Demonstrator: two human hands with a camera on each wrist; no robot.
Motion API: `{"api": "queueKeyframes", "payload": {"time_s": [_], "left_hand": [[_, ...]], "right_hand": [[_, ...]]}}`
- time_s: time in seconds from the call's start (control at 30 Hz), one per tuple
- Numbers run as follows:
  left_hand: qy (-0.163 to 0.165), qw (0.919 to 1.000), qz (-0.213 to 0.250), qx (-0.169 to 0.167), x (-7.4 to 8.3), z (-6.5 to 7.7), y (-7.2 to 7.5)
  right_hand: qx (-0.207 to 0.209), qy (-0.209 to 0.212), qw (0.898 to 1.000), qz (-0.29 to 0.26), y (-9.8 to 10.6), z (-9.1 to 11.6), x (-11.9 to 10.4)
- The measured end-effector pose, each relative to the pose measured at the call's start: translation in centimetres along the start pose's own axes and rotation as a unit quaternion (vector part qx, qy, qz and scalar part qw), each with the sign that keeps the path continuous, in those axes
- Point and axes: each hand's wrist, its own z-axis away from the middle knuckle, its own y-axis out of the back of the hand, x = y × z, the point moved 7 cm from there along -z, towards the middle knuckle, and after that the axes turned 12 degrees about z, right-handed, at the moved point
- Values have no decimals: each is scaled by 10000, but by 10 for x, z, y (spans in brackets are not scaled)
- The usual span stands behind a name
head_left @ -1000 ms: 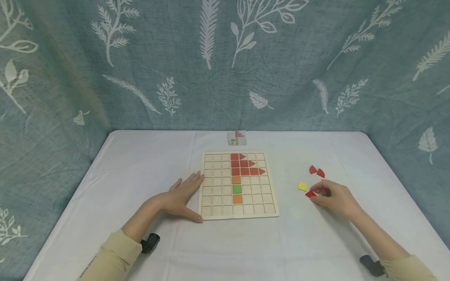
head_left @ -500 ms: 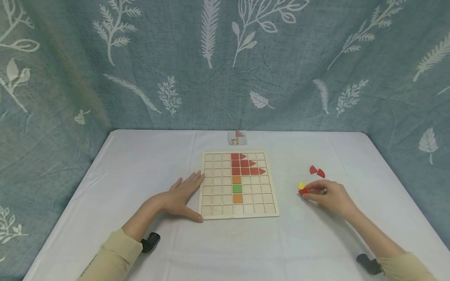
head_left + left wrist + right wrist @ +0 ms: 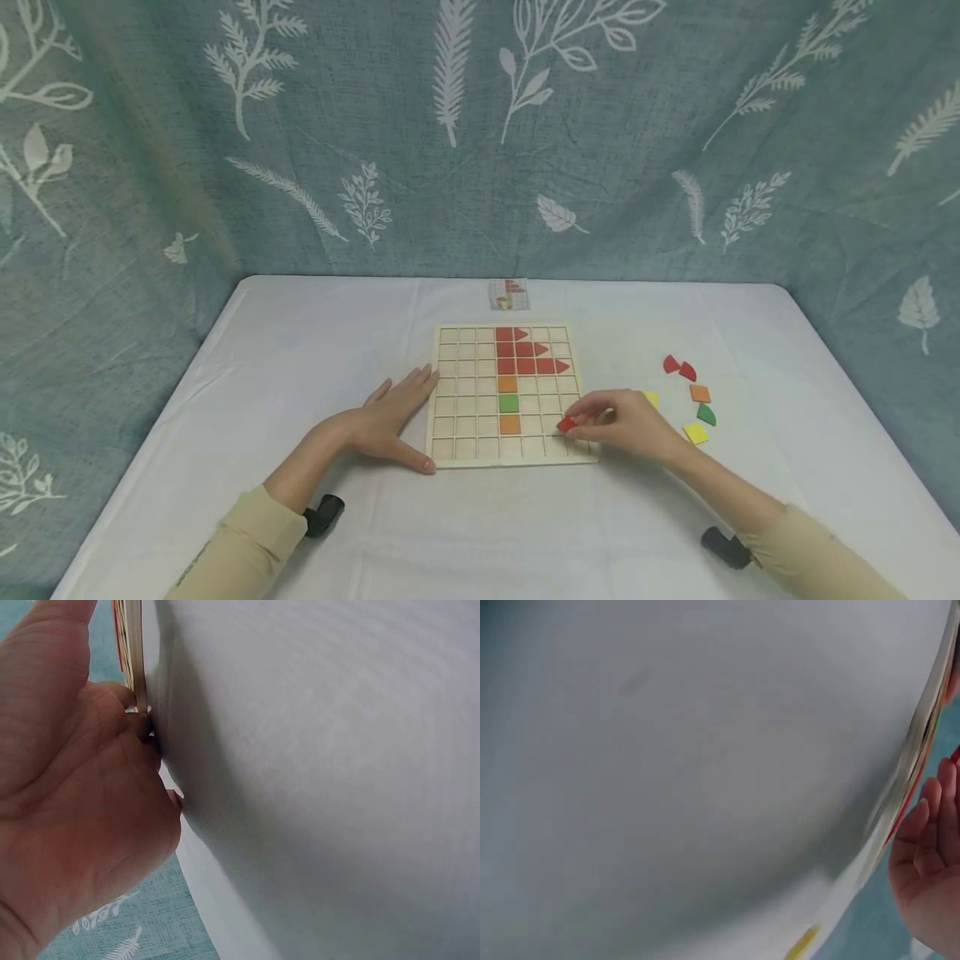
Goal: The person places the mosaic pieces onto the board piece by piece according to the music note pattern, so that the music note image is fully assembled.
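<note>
On the white-covered table lies a wooden grid board [image 3: 465, 427], with several red pieces [image 3: 506, 350] in its upper rows and orange, green and orange squares [image 3: 509, 403] down one column. My left hand [image 3: 386, 423] has its fingers spread, fingertips and thumb touching the board's left edge. In the left wrist view, the palm of the left hand [image 3: 82, 787] shows beside the board's edge [image 3: 132, 652]. Between thumb and fingers my right hand [image 3: 630, 425] pinches a red fan-shaped piece [image 3: 566, 425] over the board's lower right cells. In the right wrist view that piece is mostly cut off.
Right of the board lie two red fan-shaped pieces [image 3: 679, 367], an orange square [image 3: 700, 393], a green fan-shaped piece [image 3: 706, 414] and a yellow square [image 3: 696, 432]. My right hand partly hides another yellow piece [image 3: 652, 398]. A small pattern card [image 3: 509, 294] lies behind the board.
My right hand has carried the red fan-shaped piece leftward, from beside the yellow piece to over the board. The loose pieces it covered now show. The left hand stays at the board's edge.
</note>
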Motion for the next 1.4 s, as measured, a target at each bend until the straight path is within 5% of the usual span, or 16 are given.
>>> {"api": "queueKeyframes", "payload": {"time_s": [0.27, 0.43, 0.63, 1.0, 1.4], "left_hand": [[3, 10000, -1, -41, 4, 2, 2], [-23, 10000, 12, -56, 6, 3, 2], [-50, 10000, 45, -46, 5, 2, 2], [-6, 10000, 55, -66, 5, 1, 2], [36, 9999, 54, -92, -2, -1, 2]], "right_hand": [[-435, 1171, 9899, 673, -30, -22, -54], [-455, 1634, 9769, 1296, -39, -28, -69], [-415, 2061, 9695, 1259, -40, -29, -78], [-433, 1521, 9857, 577, -36, -28, -69], [171, -56, 9996, 201, 7, -2, -10]]}}
